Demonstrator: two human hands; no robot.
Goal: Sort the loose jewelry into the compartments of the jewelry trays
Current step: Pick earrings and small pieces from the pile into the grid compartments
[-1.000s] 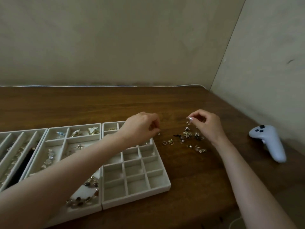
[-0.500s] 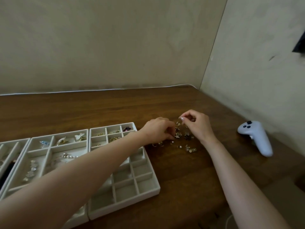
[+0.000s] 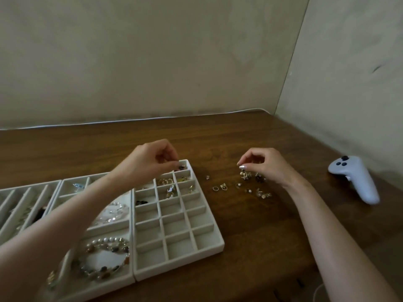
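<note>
Looking partway done: your left hand [image 3: 150, 162] pinches a dark piece [image 3: 181, 167] over the grid tray [image 3: 218, 244], your right hand [image 3: 265, 167] is curled, hold unclear, and the loose pile [image 3: 246, 185] is left.

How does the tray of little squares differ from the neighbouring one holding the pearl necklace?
The grid tray has many small square compartments; the necklace tray has a few large ones. The grid tray holds tiny pieces in its far rows; the necklace tray holds a pearl necklace and beaded strands. The left hand pinches a dark piece over the grid tray; its forearm crosses the necklace tray. Both are pale, side by side.
</note>
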